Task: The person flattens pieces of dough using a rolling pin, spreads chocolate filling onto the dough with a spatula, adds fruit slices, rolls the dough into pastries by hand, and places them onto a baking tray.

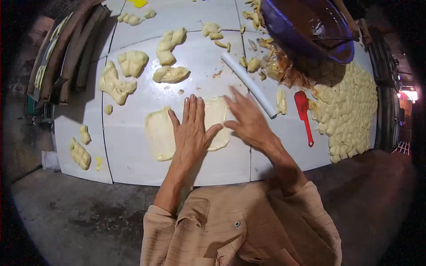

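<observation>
The dough sheet (161,133) is laid on the table (126,164), apparently for support while pressed by the open left hand (191,132). Its right edge is met by the spread right hand (249,119); nothing is gripped.

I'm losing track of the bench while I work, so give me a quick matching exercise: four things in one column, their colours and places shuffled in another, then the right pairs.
Things
1. Spatula
2. Basin
3. Dough sheet
4. Long rod

Colours and places
A. Pale, spread flat beneath the left hand
B. White, lying slantwise just beyond the right hand
C. Red, just left of the crowded dough pieces
D. Purple, at the far right, with brown contents

Right pairs: 1-C, 2-D, 3-A, 4-B
</observation>
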A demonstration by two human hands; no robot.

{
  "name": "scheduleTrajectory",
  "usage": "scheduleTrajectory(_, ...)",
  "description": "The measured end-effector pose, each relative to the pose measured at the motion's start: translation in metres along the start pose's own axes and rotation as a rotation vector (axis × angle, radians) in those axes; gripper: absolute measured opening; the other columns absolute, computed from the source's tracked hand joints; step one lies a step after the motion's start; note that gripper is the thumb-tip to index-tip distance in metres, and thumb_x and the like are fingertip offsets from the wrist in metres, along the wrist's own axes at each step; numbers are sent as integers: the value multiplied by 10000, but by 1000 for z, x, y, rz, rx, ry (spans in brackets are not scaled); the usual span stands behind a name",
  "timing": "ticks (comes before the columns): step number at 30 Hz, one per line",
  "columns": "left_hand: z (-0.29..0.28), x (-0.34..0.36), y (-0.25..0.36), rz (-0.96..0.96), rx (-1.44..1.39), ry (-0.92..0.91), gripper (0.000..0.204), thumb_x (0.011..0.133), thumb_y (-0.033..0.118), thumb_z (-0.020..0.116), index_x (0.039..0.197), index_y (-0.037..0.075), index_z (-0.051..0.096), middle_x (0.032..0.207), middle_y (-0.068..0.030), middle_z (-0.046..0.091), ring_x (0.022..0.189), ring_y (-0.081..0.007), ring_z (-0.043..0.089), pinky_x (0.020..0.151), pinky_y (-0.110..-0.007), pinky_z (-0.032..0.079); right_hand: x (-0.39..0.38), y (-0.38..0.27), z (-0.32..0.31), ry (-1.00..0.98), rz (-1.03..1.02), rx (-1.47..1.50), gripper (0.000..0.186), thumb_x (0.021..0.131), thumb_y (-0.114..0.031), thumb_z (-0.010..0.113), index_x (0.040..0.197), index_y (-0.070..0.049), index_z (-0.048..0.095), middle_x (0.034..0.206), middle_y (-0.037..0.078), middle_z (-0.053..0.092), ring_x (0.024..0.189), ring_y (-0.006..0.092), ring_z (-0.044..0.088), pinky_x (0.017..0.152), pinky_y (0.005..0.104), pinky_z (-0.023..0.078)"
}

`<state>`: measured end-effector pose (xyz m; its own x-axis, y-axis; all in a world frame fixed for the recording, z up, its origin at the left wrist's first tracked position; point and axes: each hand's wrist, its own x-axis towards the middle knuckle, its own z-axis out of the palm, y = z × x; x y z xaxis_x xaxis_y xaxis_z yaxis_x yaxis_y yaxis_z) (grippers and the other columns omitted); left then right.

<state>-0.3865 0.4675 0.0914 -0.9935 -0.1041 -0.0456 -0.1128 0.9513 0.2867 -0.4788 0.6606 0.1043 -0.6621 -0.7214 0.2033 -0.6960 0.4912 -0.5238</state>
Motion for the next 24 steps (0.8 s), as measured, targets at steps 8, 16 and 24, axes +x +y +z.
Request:
scheduleTrajectory(8, -19, -2, 4, -20, 111, -42, 959, 923, 682, 523, 1555, -12, 328, 1623, -201, 334, 1532, -372, 242, 1166, -723, 63, -122, 88, -79, 419, 709, -526, 420, 914, -152, 714, 1299, -24, 605, 1197, 198, 639, 1071, 388, 613, 943, 474, 482)
scheduleTrajectory(16, -5, -22, -2, -17, 118, 12, 880, 971, 592, 531, 1578, 2, 291, 1638, -266, 243, 1533, -438, 176, 1180, -696, 86, -138, 83, -91, 397, 1002, -152, 255, 982, -296, 628, 1102, -75, 663, 976, 160, 675, 949, 368, 662, 823, 471, 516)
scheduleTrajectory(24, 28, -110, 44, 60, -50, -41, 746, 994, 468, 590, 1536, -1, 386, 1589, -259, 356, 1513, -451, 236, 1189, -691, 29, -53, 87, -203, 613, 588, 7, 291, 966, -266, 666, 1140, -41, 730, 1007, 150, 734, 959, 307, 721, 859, 374, 548)
